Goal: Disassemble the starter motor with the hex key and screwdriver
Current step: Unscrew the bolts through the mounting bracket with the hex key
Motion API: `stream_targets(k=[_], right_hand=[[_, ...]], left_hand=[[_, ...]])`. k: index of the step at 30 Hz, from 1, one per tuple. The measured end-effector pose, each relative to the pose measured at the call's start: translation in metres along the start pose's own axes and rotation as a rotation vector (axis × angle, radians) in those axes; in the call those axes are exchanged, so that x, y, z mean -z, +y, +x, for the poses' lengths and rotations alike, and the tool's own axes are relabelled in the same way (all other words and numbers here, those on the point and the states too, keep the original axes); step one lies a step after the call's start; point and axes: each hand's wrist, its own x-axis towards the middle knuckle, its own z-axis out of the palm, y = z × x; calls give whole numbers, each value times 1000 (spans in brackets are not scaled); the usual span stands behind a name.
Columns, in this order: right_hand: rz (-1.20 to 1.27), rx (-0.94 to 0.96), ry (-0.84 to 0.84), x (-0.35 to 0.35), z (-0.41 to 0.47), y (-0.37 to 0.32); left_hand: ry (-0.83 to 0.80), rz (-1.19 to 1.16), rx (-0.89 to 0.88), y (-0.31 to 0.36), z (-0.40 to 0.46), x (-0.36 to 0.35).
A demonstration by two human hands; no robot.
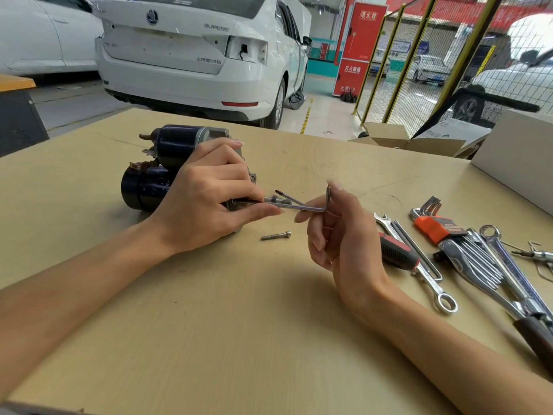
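We have the starter motor (167, 166) lying on its side at the left of the bench (269, 339), and we judge it a dense, rigid lump of steel and cast metal that will not flex but may roll on its round black body, so it wants steadying from above. Our left hand (206, 199) does that, draped over the housing with its grip closed around the pale flange end, fingertips near the bolt being worked. Our right hand (335, 232) pinches the short leg of the hex key (311, 206), whose long shaft runs to the motor; thin and smooth, it could slip, so the bend is the place to hold it. One bolt (276, 235) already lies loose on the bench just in front. A red-handled screwdriver (396, 253) waits near the spanners (419, 265). Behind us, the white car (194, 55) carries a Skoda badge and "SUPERB" lettering; the red cabinet (360, 46) bears Chinese characters, too small for us to read with confidence.
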Motion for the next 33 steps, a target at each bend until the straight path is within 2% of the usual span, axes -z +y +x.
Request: stream_targets(k=[8,15,21,25,29,33], right_hand=[[-60,119,-88,0,-5,0],[-143,117,16,-2,-5,1],[-137,37,110,0,-2,2],[-51,37,44,-1,-1,2],[-39,91,-55,-2,-3,1],[-46,146,-82,0,-5,0]], left_hand=[[6,7,-13,-1,-1,-1],[-1,9,14,-2,-1,-2],[-8,-7,21,-1,0,-2],[-9,3,17,-1,0,-1],[-8,16,6,-1,0,-1],[-3,15,-7,-2,-1,-1]])
